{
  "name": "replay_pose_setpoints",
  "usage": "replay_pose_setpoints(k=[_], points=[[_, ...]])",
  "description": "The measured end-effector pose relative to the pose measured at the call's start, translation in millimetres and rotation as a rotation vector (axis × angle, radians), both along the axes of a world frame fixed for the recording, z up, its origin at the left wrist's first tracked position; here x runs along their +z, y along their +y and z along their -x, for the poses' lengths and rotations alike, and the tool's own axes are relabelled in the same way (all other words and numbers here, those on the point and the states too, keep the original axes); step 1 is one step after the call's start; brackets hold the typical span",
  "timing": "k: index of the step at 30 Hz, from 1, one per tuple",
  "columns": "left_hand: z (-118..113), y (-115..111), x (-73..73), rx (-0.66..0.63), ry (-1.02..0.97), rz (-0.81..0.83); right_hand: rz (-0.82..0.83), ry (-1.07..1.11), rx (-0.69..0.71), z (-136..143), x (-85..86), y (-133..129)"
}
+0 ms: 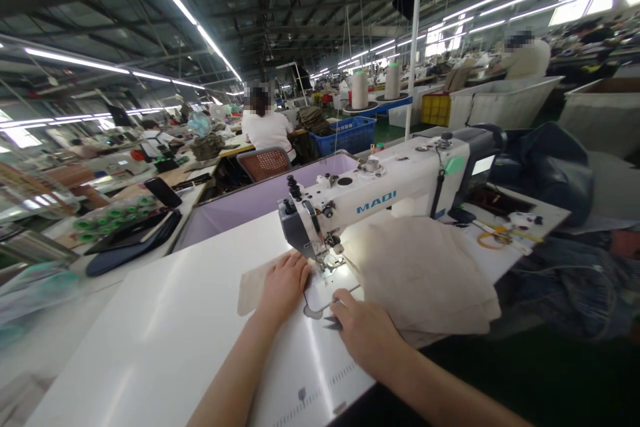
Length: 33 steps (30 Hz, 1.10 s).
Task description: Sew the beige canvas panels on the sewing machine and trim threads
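Note:
My left hand [286, 281] lies with its fingers flat on a small beige fabric piece [251, 290], just left of the needle area of a white sewing machine [385, 193]. In front of the presser foot, my right hand [363, 327] is closed around thread snips [331, 323], whose dark blades point left; most of the tool is hidden in the palm. Its fingertips are close to the lit metal needle plate [327, 290]. To the right of the needle, a stack of larger beige fabric pieces [420, 273] rests under the machine arm.
A lilac bin [240, 200] stands behind the white sewing table [165, 320]. Thread cones [359, 90] are on a stand beyond the machine. Yellow-handled scissors [493, 237] lie at the table's right end. Another person [267, 123] sits ahead, near a blue crate [345, 135].

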State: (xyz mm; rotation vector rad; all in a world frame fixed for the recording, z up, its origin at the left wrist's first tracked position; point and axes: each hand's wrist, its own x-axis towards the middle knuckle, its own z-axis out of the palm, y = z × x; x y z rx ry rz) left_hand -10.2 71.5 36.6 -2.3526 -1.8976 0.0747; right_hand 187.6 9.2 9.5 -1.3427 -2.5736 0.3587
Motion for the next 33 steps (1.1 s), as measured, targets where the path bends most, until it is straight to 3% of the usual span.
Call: replay_pose_setpoints(k=[4,6,12,16,21,27,33], points=[[-8.5,-10.3,9.7,0.055,0.059,0.029,0.025,0.042,-0.004,-3.2,4.6,4.7],[-13.9,-22.1,9.4,0.015,0.062,0.068,0.033,0.070,-0.027,-5.1,5.5,5.9],[-29.1,-50.6,-8.9,-0.156,-0.070,-0.042,0.034,0.091,0.020,-9.5,6.8,1.6],[-21.8,-43.1,-19.4,-0.248,-0.181,-0.074,0.012,-0.021,0.001,-5.3,9.5,-0.9],[-5.7,-29.1,-21.0,-0.359,-0.281,-0.080,-0.022,-0.073,-0.059,2.1,10.2,0.3],[-3.0,-24.1,-19.3,-0.417,-0.347,-0.089,-0.047,-0.065,-0.056,4.6,4.6,1.3],[-1.5,-22.9,-30.3,-0.421,-0.429,-0.124,-0.048,-0.079,-0.053,5.0,2.3,1.5]])
